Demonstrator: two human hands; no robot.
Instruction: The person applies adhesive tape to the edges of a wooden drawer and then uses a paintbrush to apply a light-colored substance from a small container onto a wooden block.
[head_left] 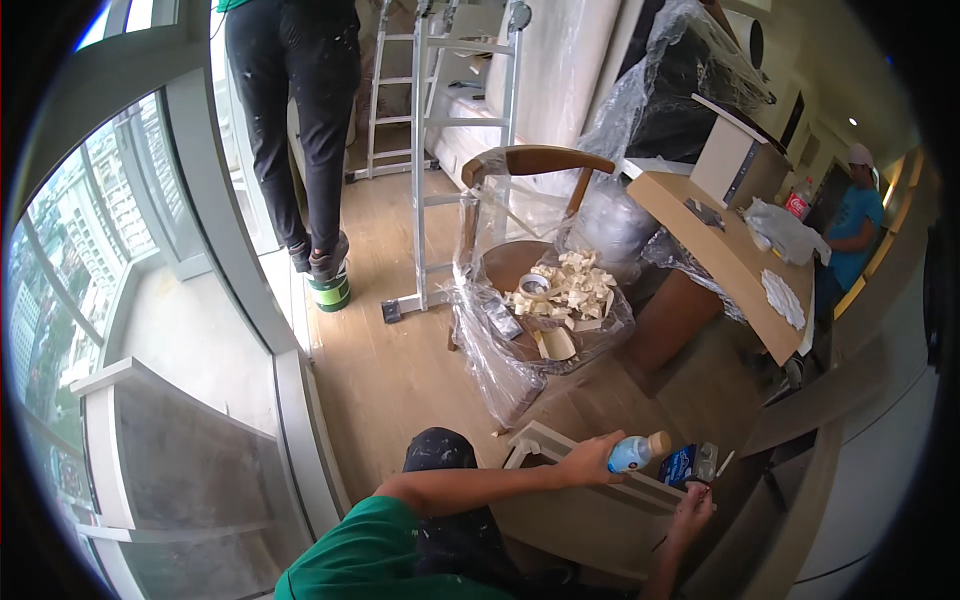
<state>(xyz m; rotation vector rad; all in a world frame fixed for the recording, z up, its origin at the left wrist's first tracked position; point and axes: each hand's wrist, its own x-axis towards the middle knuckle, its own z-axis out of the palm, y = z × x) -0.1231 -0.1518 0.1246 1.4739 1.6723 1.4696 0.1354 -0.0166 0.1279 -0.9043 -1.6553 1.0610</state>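
Note:
My left hand (583, 462) is closed around a small bottle with a blue label (628, 455) and a tan cap, tilted to the right. My right hand (690, 515) is lower and farther right, its fingers pinching a thin stick-like tool (725, 464) with a pale end; I cannot make out its exact kind. A blue package with a clear part (682, 466) is just beyond the right hand. Below the bottle lies a pale framed panel (545, 437), partly hidden by my left arm.
A plastic-wrapped wooden chair (510, 265) holds crumpled tape scraps (580, 285) and a tape roll (535, 285). A ladder (420, 150) stands behind it. One person (310, 120) stands on a green bucket (332, 288); another person (855, 235) is far right, past a cardboard-topped table (720, 260).

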